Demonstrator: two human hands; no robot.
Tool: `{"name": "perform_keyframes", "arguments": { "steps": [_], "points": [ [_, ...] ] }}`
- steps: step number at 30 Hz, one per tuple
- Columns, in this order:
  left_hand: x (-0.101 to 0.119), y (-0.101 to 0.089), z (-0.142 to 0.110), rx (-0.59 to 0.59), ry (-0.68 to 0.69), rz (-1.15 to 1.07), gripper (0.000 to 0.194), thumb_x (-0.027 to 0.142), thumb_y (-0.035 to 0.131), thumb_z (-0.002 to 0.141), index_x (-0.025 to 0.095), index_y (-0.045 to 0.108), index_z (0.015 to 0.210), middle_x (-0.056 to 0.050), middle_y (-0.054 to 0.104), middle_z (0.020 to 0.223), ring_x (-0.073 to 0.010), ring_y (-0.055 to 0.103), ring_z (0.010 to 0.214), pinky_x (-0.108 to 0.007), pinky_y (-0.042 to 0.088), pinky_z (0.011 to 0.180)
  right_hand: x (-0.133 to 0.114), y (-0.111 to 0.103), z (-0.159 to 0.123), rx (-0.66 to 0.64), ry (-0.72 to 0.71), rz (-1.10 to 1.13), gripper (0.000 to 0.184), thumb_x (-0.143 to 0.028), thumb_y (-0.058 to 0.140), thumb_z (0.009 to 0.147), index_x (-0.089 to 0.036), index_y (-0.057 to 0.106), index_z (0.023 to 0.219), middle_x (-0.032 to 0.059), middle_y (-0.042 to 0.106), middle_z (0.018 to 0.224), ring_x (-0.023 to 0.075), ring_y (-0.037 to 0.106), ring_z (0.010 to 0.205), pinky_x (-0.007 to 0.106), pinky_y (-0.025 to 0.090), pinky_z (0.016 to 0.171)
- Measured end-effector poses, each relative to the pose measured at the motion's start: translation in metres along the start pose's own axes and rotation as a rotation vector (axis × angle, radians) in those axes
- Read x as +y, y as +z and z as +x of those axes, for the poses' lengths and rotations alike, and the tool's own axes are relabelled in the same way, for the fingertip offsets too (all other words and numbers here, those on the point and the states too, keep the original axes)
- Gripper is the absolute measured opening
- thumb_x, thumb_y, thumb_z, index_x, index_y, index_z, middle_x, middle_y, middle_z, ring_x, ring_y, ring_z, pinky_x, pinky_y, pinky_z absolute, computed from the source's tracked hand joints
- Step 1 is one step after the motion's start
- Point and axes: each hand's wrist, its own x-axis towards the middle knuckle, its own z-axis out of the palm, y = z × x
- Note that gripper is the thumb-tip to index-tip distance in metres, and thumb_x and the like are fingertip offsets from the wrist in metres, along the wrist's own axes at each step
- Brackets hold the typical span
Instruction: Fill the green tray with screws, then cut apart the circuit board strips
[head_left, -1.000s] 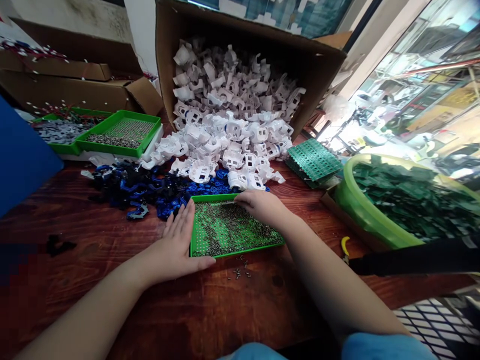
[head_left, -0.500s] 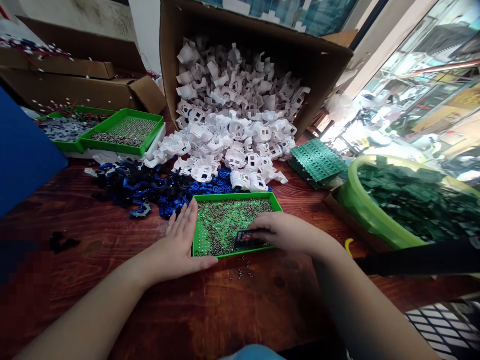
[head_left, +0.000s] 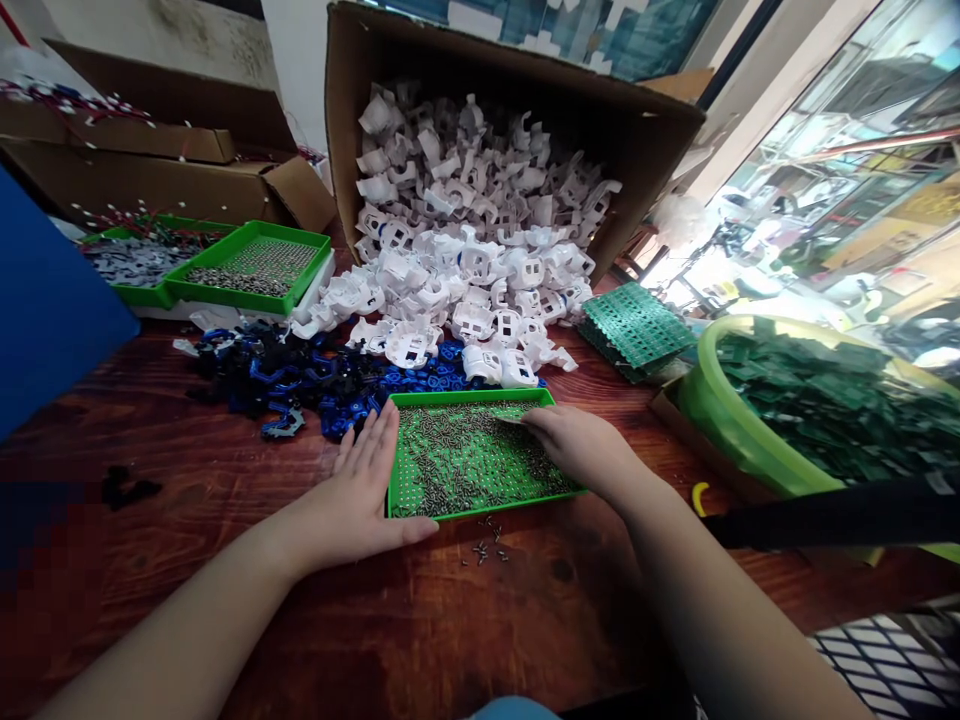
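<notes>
A green tray [head_left: 480, 508] of small screws [head_left: 457, 450] lies in front of me, its floor dotted with rows of holes. Against the tray's left end rests my left hand [head_left: 360, 490], fingers stretched out along the side and thumb by the front left corner. My right hand [head_left: 581, 450] reaches over the tray's right part, its fingers closed on a thin flat card [head_left: 511, 418]. The card is held low among the screws near the far side, and the fingers hide part of it. Several loose screws [head_left: 487, 545] lie on the table before the tray.
Behind the tray are blue and black plastic parts [head_left: 300, 375] and white plastic housings [head_left: 480, 270] spilling from a cardboard box [head_left: 652, 150]. Green boards [head_left: 637, 325] and a yellow-green basin [head_left: 720, 420] stand right. Another green tray [head_left: 251, 290] sits back left.
My right hand has moved the card away from the tray's near edge toward its far side and turned it, so it now shows thin and pale. My left hand has stayed in place.
</notes>
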Motion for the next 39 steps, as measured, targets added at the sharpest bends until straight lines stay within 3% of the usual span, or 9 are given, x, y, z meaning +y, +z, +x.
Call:
{"name": "perform_keyframes", "arguments": {
  "steps": [6,9,11,16,19,23,27,33,39],
  "points": [
    [-0.001,0.002,0.002,0.009,-0.002,0.008,0.11,0.074,0.038,0.07,0.016,-0.031,0.132,-0.013,-0.023,0.144,-0.034,-0.012,0.132,-0.053,0.006,0.106,-0.002,-0.025,-0.041,-0.168,-0.106,0.212,0.02,-0.016,0.048,0.09,-0.025,0.062,0.1,-0.0002,0.062,0.091,0.018,0.057,0.08,0.024,0.041,0.067],
    [-0.001,0.004,0.002,0.01,0.001,0.021,0.11,0.074,0.038,0.07,0.015,-0.031,0.132,-0.013,-0.023,0.144,-0.0333,-0.013,0.132,-0.053,0.006,0.106,0.0,-0.03,-0.038,-0.259,-0.177,0.375,0.019,-0.017,0.048,0.089,-0.026,0.063,0.096,-0.002,0.062,0.09,0.0158,0.057,0.079,0.021,0.04,0.066],
    [-0.002,0.004,0.002,0.029,0.016,0.02,0.109,0.074,0.038,0.071,0.016,-0.031,0.132,-0.013,-0.022,0.144,-0.0337,-0.012,0.132,-0.053,0.006,0.106,0.007,-0.028,-0.027,-0.273,-0.132,0.399,0.015,-0.022,0.049,0.09,-0.024,0.064,0.091,-0.0016,0.062,0.086,0.016,0.056,0.075,0.021,0.039,0.061],
    [-0.002,0.004,0.001,0.039,0.018,0.025,0.109,0.073,0.038,0.071,0.016,-0.032,0.132,-0.014,-0.021,0.145,-0.0339,-0.011,0.132,-0.053,0.007,0.106,0.025,-0.017,0.018,-0.099,-0.001,0.364,0.015,-0.03,0.05,0.09,-0.022,0.063,0.093,-0.0001,0.062,0.086,0.0176,0.056,0.076,0.022,0.039,0.061],
    [-0.001,0.004,0.001,0.046,0.024,0.031,0.109,0.073,0.038,0.071,0.016,-0.032,0.132,-0.014,-0.021,0.145,-0.0337,-0.011,0.132,-0.053,0.008,0.106,0.025,-0.01,0.039,0.013,-0.035,0.297,0.013,-0.024,0.052,0.09,-0.022,0.064,0.096,-0.0002,0.062,0.091,0.0178,0.056,0.082,0.022,0.04,0.066],
    [-0.002,0.005,0.001,0.069,0.034,0.032,0.108,0.073,0.038,0.071,0.017,-0.032,0.131,-0.014,-0.02,0.145,-0.034,-0.009,0.133,-0.053,0.008,0.106,0.023,0.001,0.049,0.037,-0.106,0.158,0.016,-0.019,0.053,0.089,-0.023,0.064,0.101,0.0003,0.063,0.096,0.0185,0.056,0.087,0.024,0.041,0.071],
    [-0.003,0.005,0.0,0.053,0.031,0.015,0.107,0.073,0.038,0.071,0.018,-0.031,0.132,-0.012,-0.021,0.145,-0.0347,-0.009,0.132,-0.053,0.009,0.106,0.029,0.003,0.037,0.015,-0.04,0.07,0.016,-0.022,0.053,0.09,-0.024,0.064,0.102,0.001,0.063,0.096,0.0195,0.057,0.086,0.025,0.043,0.068],
    [-0.005,0.006,0.001,0.074,0.05,0.013,0.106,0.071,0.038,0.072,0.018,-0.031,0.132,-0.012,-0.022,0.145,-0.0363,-0.008,0.132,-0.054,0.009,0.105,0.021,-0.015,0.002,-0.13,-0.013,0.055,0.016,-0.018,0.053,0.088,-0.025,0.065,0.096,-0.001,0.064,0.09,0.019,0.059,0.078,0.024,0.041,0.062],
    [-0.004,0.006,0.0,0.037,0.017,0.014,0.107,0.073,0.038,0.072,0.016,-0.029,0.133,-0.012,-0.023,0.144,-0.035,-0.01,0.132,-0.052,0.008,0.106,0.023,-0.027,-0.028,-0.249,-0.084,0.386,0.02,-0.02,0.049,0.089,-0.028,0.064,0.099,-0.0039,0.063,0.092,0.0155,0.057,0.079,0.021,0.041,0.065]
  ]
}}
